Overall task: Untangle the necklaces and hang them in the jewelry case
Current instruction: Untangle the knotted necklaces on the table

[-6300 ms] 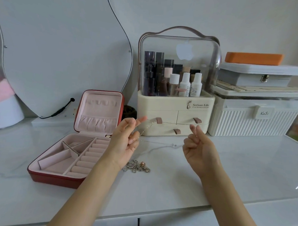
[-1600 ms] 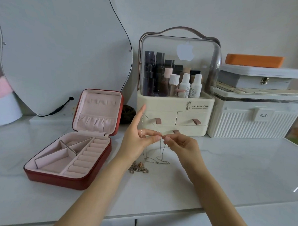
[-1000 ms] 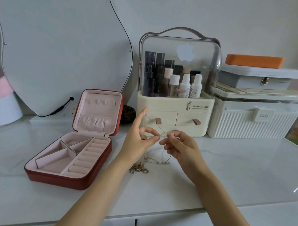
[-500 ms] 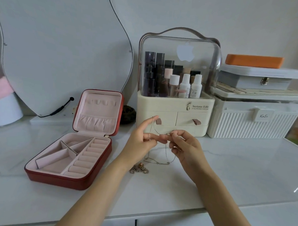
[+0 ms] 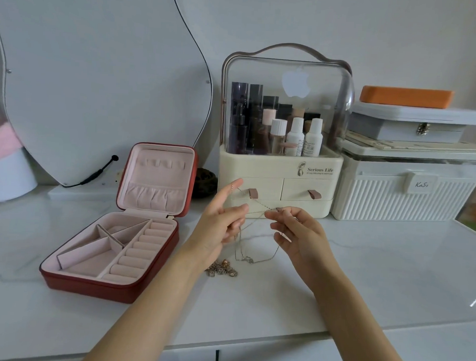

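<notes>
A thin silver necklace (image 5: 251, 260) hangs between both hands above the white counter, its lowest loop touching the surface. My left hand (image 5: 218, 228) has the index finger pointing up with the chain draped over it, and its lower fingers curl round another strand. My right hand (image 5: 297, 232) pinches the chain between thumb and fingertips, just right of the left hand. A tangled heap of gold jewellery (image 5: 222, 269) lies on the counter under my left wrist. The red jewelry case (image 5: 71, 285) stands open at the left, with its pink lid (image 5: 156, 176) upright and nothing hanging in it.
A cream cosmetics organiser (image 5: 279, 179) with bottles stands right behind the hands. White ribbed storage boxes (image 5: 402, 198) with an orange box on top sit at the right. A curved mirror (image 5: 99, 78) leans on the wall at the left. The counter's front edge (image 5: 251, 342) runs below my forearms.
My hands have drawn slightly apart, stretching the silver chain between them. The left thumb has come off the right fingertips. The gold heap and the case have not moved.
</notes>
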